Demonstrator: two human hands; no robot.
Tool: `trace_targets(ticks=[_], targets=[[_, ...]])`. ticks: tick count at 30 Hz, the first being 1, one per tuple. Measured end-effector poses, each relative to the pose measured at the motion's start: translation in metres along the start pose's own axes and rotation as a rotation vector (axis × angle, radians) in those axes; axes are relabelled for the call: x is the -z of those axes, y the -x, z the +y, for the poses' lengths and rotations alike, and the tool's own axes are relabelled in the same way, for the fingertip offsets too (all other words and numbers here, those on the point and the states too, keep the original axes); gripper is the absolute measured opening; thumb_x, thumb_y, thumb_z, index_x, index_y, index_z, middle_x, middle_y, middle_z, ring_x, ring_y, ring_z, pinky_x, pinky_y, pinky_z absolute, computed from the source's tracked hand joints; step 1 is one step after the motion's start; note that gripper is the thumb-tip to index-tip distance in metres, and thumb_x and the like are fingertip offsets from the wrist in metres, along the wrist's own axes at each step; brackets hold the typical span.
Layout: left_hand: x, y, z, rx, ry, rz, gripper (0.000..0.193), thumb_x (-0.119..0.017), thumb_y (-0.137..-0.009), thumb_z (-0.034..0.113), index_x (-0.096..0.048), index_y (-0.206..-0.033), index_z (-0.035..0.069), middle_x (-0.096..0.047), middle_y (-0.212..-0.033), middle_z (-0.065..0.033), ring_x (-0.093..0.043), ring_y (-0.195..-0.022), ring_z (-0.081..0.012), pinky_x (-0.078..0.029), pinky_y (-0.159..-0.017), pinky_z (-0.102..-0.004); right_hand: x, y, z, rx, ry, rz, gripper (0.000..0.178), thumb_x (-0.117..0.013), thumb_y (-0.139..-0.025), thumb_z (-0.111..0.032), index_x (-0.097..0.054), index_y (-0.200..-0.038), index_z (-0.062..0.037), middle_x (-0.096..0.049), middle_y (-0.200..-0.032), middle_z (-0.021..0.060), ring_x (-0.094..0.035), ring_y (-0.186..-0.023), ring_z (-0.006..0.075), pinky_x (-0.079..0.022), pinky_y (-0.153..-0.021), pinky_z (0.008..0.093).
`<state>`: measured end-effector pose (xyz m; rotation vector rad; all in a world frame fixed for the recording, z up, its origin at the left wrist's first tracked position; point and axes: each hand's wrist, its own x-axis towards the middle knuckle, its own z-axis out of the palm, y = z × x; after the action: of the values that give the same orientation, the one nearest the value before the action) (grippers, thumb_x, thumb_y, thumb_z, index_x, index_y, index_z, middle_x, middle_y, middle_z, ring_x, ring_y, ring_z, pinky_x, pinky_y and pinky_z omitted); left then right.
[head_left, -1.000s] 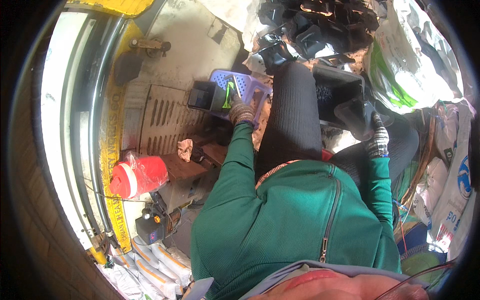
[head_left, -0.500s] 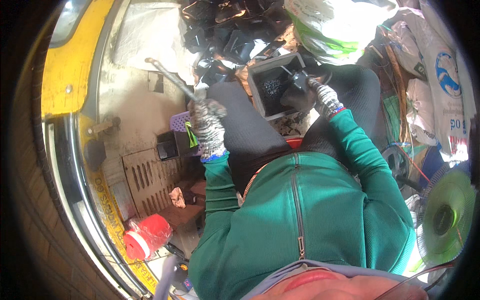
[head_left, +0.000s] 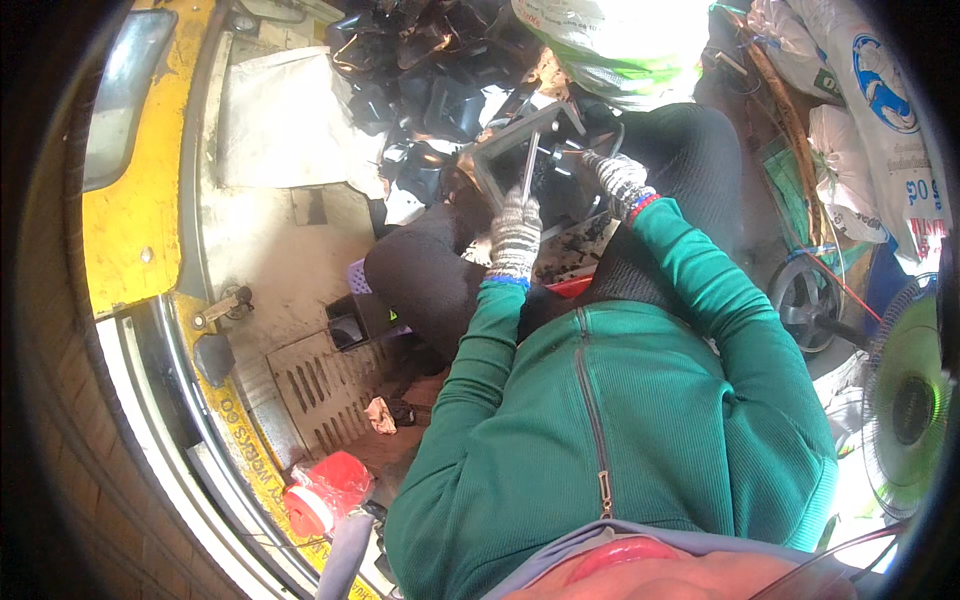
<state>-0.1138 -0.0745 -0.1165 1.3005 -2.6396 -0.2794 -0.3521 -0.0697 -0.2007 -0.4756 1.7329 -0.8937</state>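
My left hand (head_left: 516,240), in a striped knit glove, is closed around a slim metal rod (head_left: 531,165). The rod points away from me, over a grey rectangular box (head_left: 516,131) between my knees. My right hand (head_left: 622,180), gloved the same way, is closed on a dark piece (head_left: 578,190) over the box's right side. The rod's far end lies close to this piece; whether they touch cannot be made out. Small dark bits lie around the box's near side, and its inside is mostly hidden.
Black parts (head_left: 445,105) are heaped beyond the box. A white sheet (head_left: 290,120) lies at far left, beside a yellow machine frame (head_left: 135,225). White sacks (head_left: 610,45) stand at the back and right. A green fan (head_left: 908,405) is near my right elbow; a red container (head_left: 330,487) sits lower left.
My left hand has swung right with the rod, from beside my left knee to over the box. The box looks more tilted, and my left knee has shifted left.
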Motion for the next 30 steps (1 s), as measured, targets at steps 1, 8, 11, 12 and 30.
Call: trace_targets(ticks=[1,8,11,12,30], targets=[[-0.010,0.011,-0.002,0.234,0.309,-0.039,0.028,-0.049,-0.100,0.026,-0.063,-0.115,0.006,-0.063,-0.116,-0.0171,-0.064,-0.099,-0.0328,-0.052,-0.084,-0.0418,-0.009,0.013,-0.006,0.039,0.046,0.031,0.038,-0.073,-0.083,-0.041,-0.068,-0.094,-0.0043,-0.069,-0.084,0.0070,-0.064,-0.075,0.0178,-0.050,-0.066,0.0329],[0.066,-0.019,0.028,-0.104,0.238,0.440,0.014,-0.057,-0.097,0.014,-0.063,-0.107,0.007,-0.064,-0.092,-0.0020,-0.061,-0.075,-0.0128,-0.051,-0.061,-0.0262,0.005,0.092,-0.065,0.141,0.270,0.065,0.040,-0.069,-0.082,-0.046,-0.067,-0.095,-0.0075,-0.069,-0.089,0.0107,-0.065,-0.085,0.0235,-0.049,-0.074,0.0380],[0.048,-0.011,0.027,0.121,0.791,0.456,0.018,-0.059,-0.094,0.017,-0.063,-0.108,0.007,-0.064,-0.090,-0.0056,-0.063,-0.077,-0.0192,-0.052,-0.062,-0.0288,0.008,0.088,-0.073,-0.023,0.261,-0.082,0.049,-0.048,-0.097,-0.049,-0.063,-0.122,-0.0092,-0.067,-0.118,0.0154,-0.062,-0.108,0.0320,-0.046,-0.092,0.0457],[0.020,-0.001,0.012,0.321,1.088,0.378,0.022,-0.061,-0.092,0.021,-0.063,-0.110,0.008,-0.064,-0.090,-0.0090,-0.065,-0.079,-0.0242,-0.053,-0.064,-0.0318,0.005,0.083,-0.064,-0.009,0.306,-0.073,0.050,-0.047,-0.097,-0.050,-0.064,-0.120,-0.0092,-0.067,-0.117,0.0152,-0.062,-0.109,0.0318,-0.044,-0.093,0.0458],[0.046,-0.029,-0.044,0.750,0.747,0.373,0.036,-0.059,-0.096,0.038,-0.066,-0.104,0.003,-0.062,-0.081,-0.0032,-0.057,-0.074,-0.0145,-0.047,-0.072,-0.0348,0.000,0.106,-0.097,-0.055,-0.243,-0.116,0.070,-0.069,-0.088,-0.051,-0.053,-0.134,-0.0007,-0.066,-0.117,0.0123,-0.063,-0.106,0.0237,-0.048,-0.091,0.0355]])
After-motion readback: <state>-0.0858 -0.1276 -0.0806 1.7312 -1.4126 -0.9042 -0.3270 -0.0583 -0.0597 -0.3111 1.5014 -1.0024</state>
